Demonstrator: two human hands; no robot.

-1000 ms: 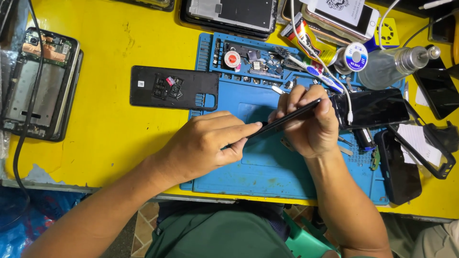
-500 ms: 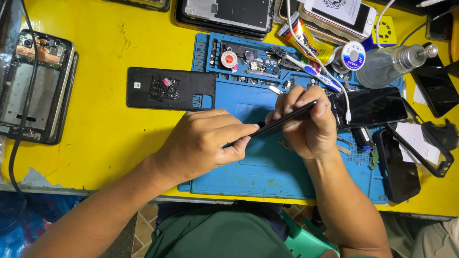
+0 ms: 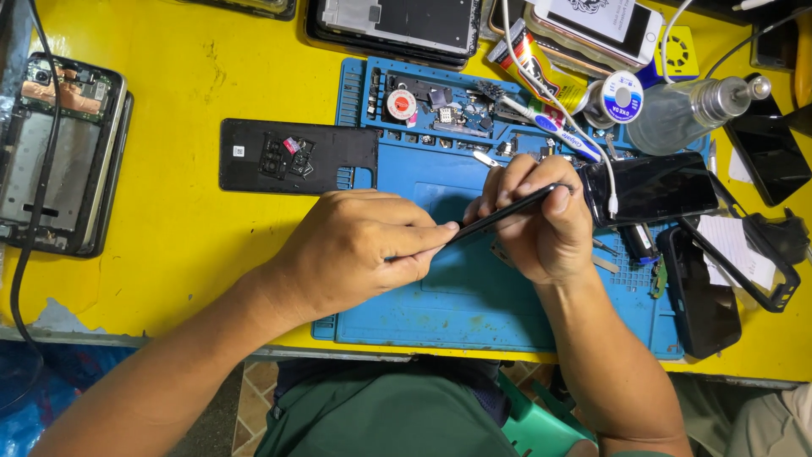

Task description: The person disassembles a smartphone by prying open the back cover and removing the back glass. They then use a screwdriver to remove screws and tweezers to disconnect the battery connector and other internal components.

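Note:
Both my hands hold a thin black flat piece [image 3: 499,213], seen edge-on and slanting up to the right, above a blue work mat [image 3: 474,313]. My left hand [image 3: 355,245] pinches its lower left end between thumb and fingers. My right hand [image 3: 541,224] wraps around its upper right end, thumb on top. What lies under the hands on the mat is hidden.
A black phone back cover [image 3: 296,156] lies left of the mat on the yellow table [image 3: 186,245]. An opened phone [image 3: 63,152] sits at the far left. At right are a black phone with a white cable [image 3: 655,186], another dark phone [image 3: 698,292], a clear bottle [image 3: 685,110] and a solder spool [image 3: 619,97].
Both hands keep the same grip on the black piece. Only the view has shifted slightly.

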